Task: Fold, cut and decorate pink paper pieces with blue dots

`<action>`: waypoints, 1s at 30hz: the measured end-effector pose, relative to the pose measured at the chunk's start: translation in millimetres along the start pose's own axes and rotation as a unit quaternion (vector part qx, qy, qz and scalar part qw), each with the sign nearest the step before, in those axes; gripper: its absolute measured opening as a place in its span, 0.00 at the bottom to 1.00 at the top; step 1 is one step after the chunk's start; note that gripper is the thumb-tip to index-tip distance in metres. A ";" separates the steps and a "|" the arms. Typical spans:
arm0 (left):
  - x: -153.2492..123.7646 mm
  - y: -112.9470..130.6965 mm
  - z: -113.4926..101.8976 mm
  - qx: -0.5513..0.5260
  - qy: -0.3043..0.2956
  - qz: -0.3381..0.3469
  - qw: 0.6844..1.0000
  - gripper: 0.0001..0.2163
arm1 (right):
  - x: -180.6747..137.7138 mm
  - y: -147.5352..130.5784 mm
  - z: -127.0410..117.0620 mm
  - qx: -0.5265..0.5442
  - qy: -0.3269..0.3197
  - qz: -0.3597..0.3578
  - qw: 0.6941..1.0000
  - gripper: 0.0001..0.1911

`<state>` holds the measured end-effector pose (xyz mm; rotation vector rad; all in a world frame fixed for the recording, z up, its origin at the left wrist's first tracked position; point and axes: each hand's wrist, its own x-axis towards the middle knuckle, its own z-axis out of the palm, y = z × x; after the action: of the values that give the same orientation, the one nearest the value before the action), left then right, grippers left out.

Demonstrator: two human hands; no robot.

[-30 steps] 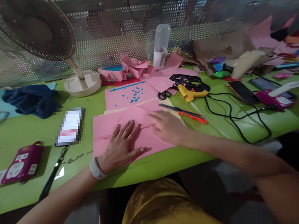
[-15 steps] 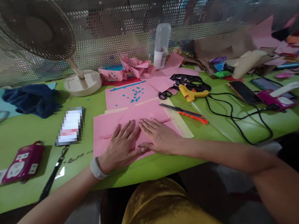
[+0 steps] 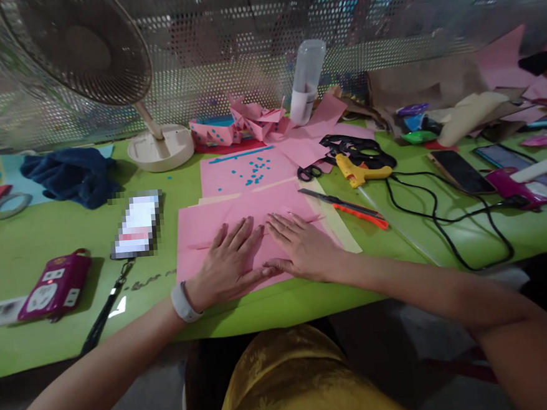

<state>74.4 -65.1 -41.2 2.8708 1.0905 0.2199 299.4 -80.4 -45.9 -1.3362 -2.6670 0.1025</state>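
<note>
Both palms lie flat on a pink paper sheet [image 3: 255,207] near the table's front edge. My left hand [image 3: 228,258], with a pale band [image 3: 185,302] on its wrist, has its fingers stretched out. My right hand [image 3: 299,247] rests beside it, fingers also extended, and the thumbs meet or nearly meet. A narrow pink strip [image 3: 200,245] runs crosswise under the fingers; its middle is hidden. Cream paper [image 3: 343,228] shows under the sheet's right side. An orange utility knife [image 3: 349,211] lies to the right, blade end touching the papers.
Behind are a pink sheet with blue dots [image 3: 234,181], folded pink paper pieces [image 3: 258,122] and a clear bottle [image 3: 308,81]. Rightward lie scissors [image 3: 309,173], a yellow glue gun [image 3: 360,173] with its cord, and phones [image 3: 461,172]. Leftward: a fan [image 3: 161,149], blue cloth [image 3: 72,175], a phone [image 3: 138,225].
The whole view has shifted slightly, moving things rightward in the picture. The fingers of both hands have drawn a little further apart; both hands stay flat on the pink sheet.
</note>
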 end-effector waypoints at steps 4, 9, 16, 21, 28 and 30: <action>0.3 0.2 2.0 -0.004 0.010 0.004 1.000 0.37 | 1.0 1.0 1.8 0.007 0.002 -0.022 1.000 0.44; 0.7 1.7 0.7 -0.005 -0.004 -0.008 1.000 0.38 | 2.6 1.7 2.8 0.001 -0.002 -0.037 0.999 0.44; -0.2 0.4 -4.9 -0.009 -0.009 0.002 1.000 0.37 | -4.5 8.3 -2.0 0.000 0.005 -0.031 1.000 0.41; -5.5 -4.9 -5.8 -0.009 -0.012 -0.005 1.000 0.39 | -15.9 18.7 -6.0 -0.001 -0.003 -0.003 1.000 0.42; -33.3 -23.3 -7.8 0.007 -0.012 -0.036 0.999 0.39 | -34.0 41.3 -6.2 -0.033 -0.009 0.028 0.999 0.44; -43.3 -29.4 -10.2 0.013 -0.014 -0.050 0.999 0.40 | -39.0 47.0 -6.2 -0.040 -0.001 0.031 0.999 0.43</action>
<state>21.5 -71.9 -39.1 2.8227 1.2378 0.1620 360.5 -83.5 -50.2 -1.4443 -2.6584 0.0033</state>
